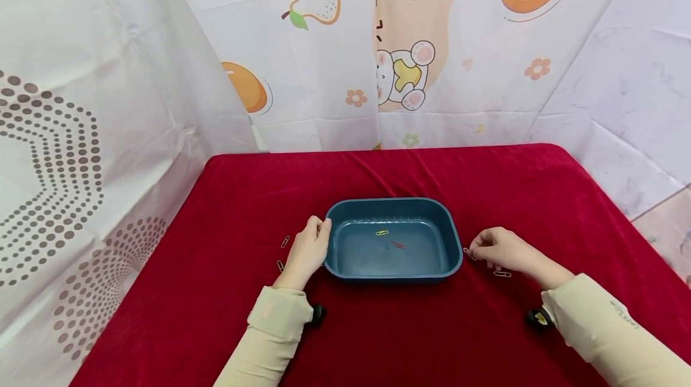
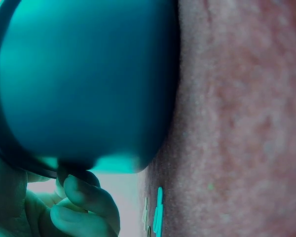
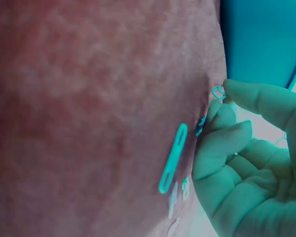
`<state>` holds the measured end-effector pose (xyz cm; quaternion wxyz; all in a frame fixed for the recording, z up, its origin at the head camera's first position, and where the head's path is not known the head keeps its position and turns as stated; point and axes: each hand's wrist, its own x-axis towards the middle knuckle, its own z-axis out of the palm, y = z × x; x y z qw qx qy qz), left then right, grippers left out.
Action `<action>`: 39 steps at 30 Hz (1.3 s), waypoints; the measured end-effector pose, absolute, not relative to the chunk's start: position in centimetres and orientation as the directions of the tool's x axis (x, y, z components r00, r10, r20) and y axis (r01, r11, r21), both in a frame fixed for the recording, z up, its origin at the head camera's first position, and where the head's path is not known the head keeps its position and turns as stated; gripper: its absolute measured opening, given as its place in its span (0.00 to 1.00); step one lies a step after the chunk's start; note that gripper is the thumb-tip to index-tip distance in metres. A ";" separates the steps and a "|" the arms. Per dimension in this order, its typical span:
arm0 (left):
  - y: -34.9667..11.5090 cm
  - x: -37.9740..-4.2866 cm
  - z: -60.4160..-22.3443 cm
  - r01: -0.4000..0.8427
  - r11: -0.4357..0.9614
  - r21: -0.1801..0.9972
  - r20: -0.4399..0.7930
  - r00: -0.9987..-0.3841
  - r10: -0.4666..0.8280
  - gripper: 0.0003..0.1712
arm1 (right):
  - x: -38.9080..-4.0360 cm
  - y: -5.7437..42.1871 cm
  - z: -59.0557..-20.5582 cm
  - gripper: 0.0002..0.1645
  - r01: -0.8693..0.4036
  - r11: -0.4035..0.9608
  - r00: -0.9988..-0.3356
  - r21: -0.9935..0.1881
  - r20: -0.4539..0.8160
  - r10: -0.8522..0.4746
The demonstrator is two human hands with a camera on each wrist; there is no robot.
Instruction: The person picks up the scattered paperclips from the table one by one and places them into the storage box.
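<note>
A dark blue rectangular plastic basin (image 1: 391, 277) sits in the middle of the table. My left hand (image 1: 309, 250) grips its left rim, with the fingers curled around the edge in the left wrist view. Inside the basin lie a yellow paper clip (image 1: 382, 233) and a red paper clip (image 1: 398, 245). Just right of the basin, my right hand (image 1: 502, 248) pinches a small paper clip (image 3: 217, 92) between thumb and fingertip, low over the cloth. Another paper clip (image 1: 502, 274) lies on the cloth beneath the right wrist.
A red velvety cloth (image 1: 399, 333) covers the table. Two paper clips lie left of the basin, one farther back (image 1: 285, 242) and one beside the left wrist (image 1: 280, 266). Several more clips, including a long one (image 3: 173, 158), lie near the right hand. Printed curtains (image 1: 318, 87) hang behind.
</note>
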<state>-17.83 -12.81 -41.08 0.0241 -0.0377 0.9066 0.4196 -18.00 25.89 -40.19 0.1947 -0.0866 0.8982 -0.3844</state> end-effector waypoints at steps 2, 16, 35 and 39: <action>-12.8 -17.8 -41.1 -0.086 0.644 0.760 -0.074 -0.996 -0.046 0.16 | -18.1 26.0 -40.0 0.10 -0.017 0.679 -0.917 -0.734 -0.260 -0.304; -12.9 -17.8 -41.1 -0.090 0.643 0.760 -0.074 -0.996 -0.051 0.16 | -18.9 25.5 -37.6 0.22 -0.045 0.667 -0.950 -0.743 -0.174 -0.259; -12.8 -17.8 -41.1 -0.073 0.653 0.754 -0.054 -0.997 -0.049 0.16 | -20.7 22.0 -34.4 0.23 -0.042 0.496 -0.937 -0.867 -0.138 -0.321; -12.8 -17.8 -41.1 -0.060 0.651 0.757 -0.042 -0.998 -0.043 0.17 | -21.1 21.0 -34.0 0.24 -0.024 0.468 -0.930 -0.883 -0.152 -0.334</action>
